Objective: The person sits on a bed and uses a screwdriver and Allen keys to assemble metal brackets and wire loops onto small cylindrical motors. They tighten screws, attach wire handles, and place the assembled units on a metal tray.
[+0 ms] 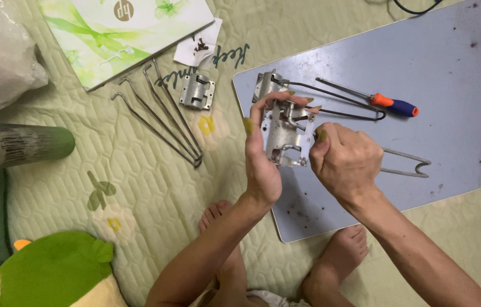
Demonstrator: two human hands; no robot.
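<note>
Above grey board (456,74), left hand (261,159), right hand (345,159) both clasping stamped metal bracket (283,136), bent wire

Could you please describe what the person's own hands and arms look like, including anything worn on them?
Both arms are bare to the edge of the picture, with no sleeves, gloves, watch or bracelet visible. The left hand and right hand wear no rings that I can see. The fingernails are fairly long and appear painted a yellowish green.

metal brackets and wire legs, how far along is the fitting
Done: one bracket on the grey board already carries a wire leg. In hand: the left hand and right hand hold a second bracket. Left: a bare bracket and loose wire legs lie on the quilt.
</note>
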